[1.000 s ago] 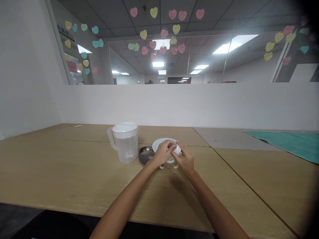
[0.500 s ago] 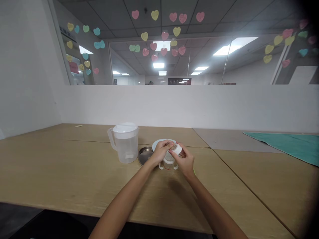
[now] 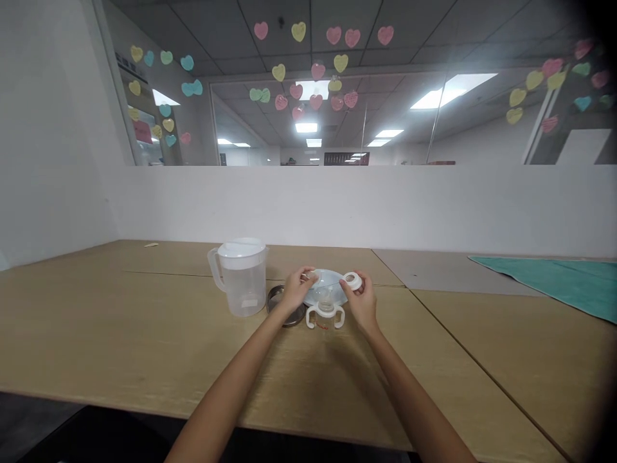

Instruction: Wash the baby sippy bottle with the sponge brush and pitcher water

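Note:
My right hand (image 3: 364,305) pinches a white screw ring (image 3: 353,281) by its edge, and its round opening shows. To the left, my left hand (image 3: 294,290) has its fingers closed on a small translucent piece (image 3: 312,278) that looks like a bottle nipple; the fingers partly cover it. Between and just below the hands, a clear baby bottle (image 3: 326,307) with two white curved handles stands upright without a lid. Behind the bottle lies a pale blue plate (image 3: 335,292). A round metal dish (image 3: 295,318) sits under my left wrist, partly hidden.
A translucent lidded pitcher (image 3: 245,283) stands left of the metal dish, its handle pointing left. A green cloth (image 3: 559,280) lies at the far right of the wooden table (image 3: 168,347). Behind the table rises a white wall with a window bearing heart-shaped notes.
My hands were together on the white ring above the bottle. They have moved apart, the left carrying the translucent piece leftward and the right keeping the ring. The bottle and plate show more fully.

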`<state>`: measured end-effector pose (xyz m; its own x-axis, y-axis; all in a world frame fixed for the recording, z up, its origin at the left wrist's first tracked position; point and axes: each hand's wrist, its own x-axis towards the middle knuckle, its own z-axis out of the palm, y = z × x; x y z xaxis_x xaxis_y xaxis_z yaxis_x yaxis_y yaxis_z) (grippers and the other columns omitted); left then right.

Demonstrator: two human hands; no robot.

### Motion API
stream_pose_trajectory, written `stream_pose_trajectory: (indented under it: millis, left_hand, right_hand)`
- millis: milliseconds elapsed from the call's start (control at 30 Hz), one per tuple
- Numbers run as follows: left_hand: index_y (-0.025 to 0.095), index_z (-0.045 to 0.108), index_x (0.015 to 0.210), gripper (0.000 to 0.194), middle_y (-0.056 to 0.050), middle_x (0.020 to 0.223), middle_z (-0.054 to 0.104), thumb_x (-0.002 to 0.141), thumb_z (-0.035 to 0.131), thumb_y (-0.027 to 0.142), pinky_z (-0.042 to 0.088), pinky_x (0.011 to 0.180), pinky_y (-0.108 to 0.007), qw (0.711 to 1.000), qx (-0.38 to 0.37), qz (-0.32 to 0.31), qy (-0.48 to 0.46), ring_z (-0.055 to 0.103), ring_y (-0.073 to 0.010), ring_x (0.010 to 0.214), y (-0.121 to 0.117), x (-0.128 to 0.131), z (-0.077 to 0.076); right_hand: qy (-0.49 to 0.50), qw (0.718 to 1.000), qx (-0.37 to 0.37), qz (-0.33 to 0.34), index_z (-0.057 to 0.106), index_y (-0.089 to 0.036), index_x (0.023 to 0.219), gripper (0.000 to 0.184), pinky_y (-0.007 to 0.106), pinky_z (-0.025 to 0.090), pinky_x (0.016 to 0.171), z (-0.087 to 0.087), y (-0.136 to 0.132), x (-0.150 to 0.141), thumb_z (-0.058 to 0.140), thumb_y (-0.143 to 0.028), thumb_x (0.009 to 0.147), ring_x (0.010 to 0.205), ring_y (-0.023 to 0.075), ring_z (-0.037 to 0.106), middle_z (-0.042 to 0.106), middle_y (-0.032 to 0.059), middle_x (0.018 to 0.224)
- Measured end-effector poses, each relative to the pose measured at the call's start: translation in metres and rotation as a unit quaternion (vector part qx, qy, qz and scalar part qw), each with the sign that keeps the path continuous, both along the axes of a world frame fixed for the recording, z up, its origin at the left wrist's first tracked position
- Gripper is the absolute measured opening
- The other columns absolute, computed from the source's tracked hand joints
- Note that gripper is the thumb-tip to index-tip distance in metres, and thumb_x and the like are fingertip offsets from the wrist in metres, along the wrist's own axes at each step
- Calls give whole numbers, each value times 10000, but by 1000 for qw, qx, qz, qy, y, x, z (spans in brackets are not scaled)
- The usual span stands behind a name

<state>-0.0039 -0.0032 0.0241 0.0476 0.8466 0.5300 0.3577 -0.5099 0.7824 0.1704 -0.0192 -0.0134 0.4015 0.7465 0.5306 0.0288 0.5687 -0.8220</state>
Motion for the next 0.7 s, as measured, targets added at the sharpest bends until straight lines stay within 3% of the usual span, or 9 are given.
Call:
stream_pose_trajectory:
  millis: [133, 233, 333, 433, 567, 700]
  left_hand:
    - [175, 626, 950, 242, -48, 907, 650, 729, 617, 272, 427, 765, -280, 966, -16, 113, 231, 582, -173, 836, 12, -6, -25]
    - [179, 658, 845, 149, -66, 909, 654, 747, 591, 269, 393, 840, -336, 955, -23, 129, 266, 571, -221, 916, 16, -8, -35]
    - [207, 638, 978, 242, -73, 1068, 612, 799, 533, 330, 345, 908, -377, 947, 1, 149, 283, 506, -244, 1050, 12, -6, -39]
    - [234, 567, 1125, 327, -76, 1192, 541, 827, 496, 348, 319, 935, -397, 936, 87, 193, 280, 455, -242, 1112, -1, -9, -42]
    - [213, 597, 1019, 230, -84, 1158, 537, 859, 440, 262, 268, 980, -406, 905, 255, 285, 185, 447, -230, 1112, -18, -34, -46]
    - [161, 554, 1049, 266, -128, 1184, 483, 812, 514, 274, 233, 996, -454, 863, 312, 386, 99, 416, -272, 1134, -22, -75, -45]
  right_hand:
    - [-163, 981, -95, -52, 510, -145, 1073, 582, 352, 448, 774, -21, 23, 22, 641, -524, 651, 848, 222, 591, 643, 100, 938]
    - [-305, 944, -88, -91, 614, -142, 960, 482, 372, 385, 883, -34, 33, 30, 598, -536, 683, 983, 253, 532, 609, 124, 1028]
    - [-378, 913, -86, -125, 664, -145, 944, 473, 383, 310, 968, -40, 37, 31, 531, -554, 747, 1135, 276, 432, 542, 150, 1159]
    - [-404, 896, -118, -143, 670, -158, 998, 500, 404, 260, 1003, -43, 39, 28, 486, -570, 784, 1219, 294, 347, 478, 164, 1243]
    - [-411, 885, -167, -145, 656, -175, 1041, 514, 432, 236, 1011, -43, 37, 22, 475, -584, 788, 1260, 304, 294, 425, 176, 1293]
    - [-397, 882, -217, -134, 641, -189, 1052, 516, 465, 245, 995, -40, 36, 16, 472, -594, 780, 1274, 324, 269, 369, 183, 1335]
